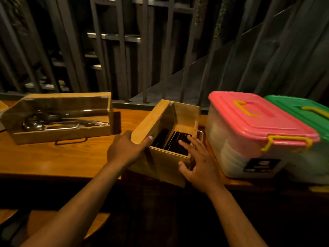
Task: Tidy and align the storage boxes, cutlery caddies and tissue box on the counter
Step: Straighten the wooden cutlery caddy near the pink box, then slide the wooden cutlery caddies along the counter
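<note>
A wooden cutlery caddy (165,164) with dark items inside stands skewed in the middle of the wooden counter (53,161), its near corner hanging over the front edge. My left hand (124,148) grips its left wall, thumb over the rim. My right hand (199,163) holds its near right corner, fingers spread over the top and thumb on the front face. A second, longer wooden caddy (58,134) with metal ladles and tongs sits at the left. A pink-lidded clear storage box (252,125) and a green-lidded one (306,111) stand at the right.
Dark metal railing bars (124,50) rise just behind the counter's back edge, with a staircase beyond. A narrow gap separates the middle caddy from the pink-lidded box. Bare counter lies between the two caddies. Wooden stool seats (58,221) show below the counter.
</note>
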